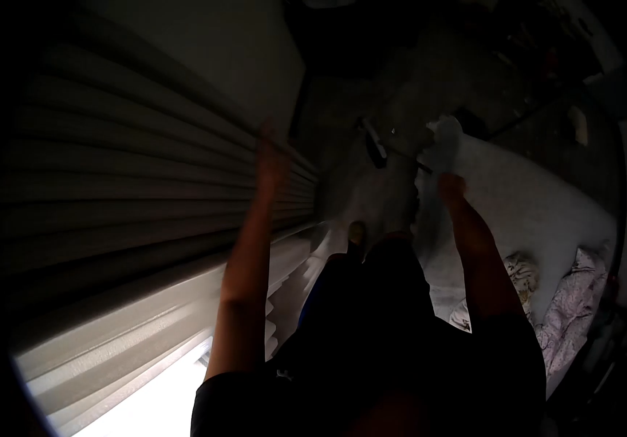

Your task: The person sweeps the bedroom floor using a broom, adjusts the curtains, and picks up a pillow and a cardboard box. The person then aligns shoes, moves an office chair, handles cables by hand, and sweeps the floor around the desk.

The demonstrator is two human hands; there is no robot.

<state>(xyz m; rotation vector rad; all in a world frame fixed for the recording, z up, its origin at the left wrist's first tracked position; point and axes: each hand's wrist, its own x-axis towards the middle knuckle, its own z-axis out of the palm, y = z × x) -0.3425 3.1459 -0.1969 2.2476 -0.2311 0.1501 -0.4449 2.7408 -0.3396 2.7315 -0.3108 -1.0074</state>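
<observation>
Head view: dim light, with glare below the curtain [146, 175]. We record our left hand [273, 162] raised at the curtain's inner edge; contact cannot be confirmed. Its fingers are blurred, so we cannot tell whether they are spread or together. Our right hand [453, 186] is across the floor [332, 178] from the curtain, by the near edge of the bed [525, 189]. Its fingers look bunched, but we cannot tell whether they pinch anything. Patterned cloth [572, 313] lies on the bed, on the side away from the curtain. A long object [373, 142] lies between curtain and bed.
</observation>
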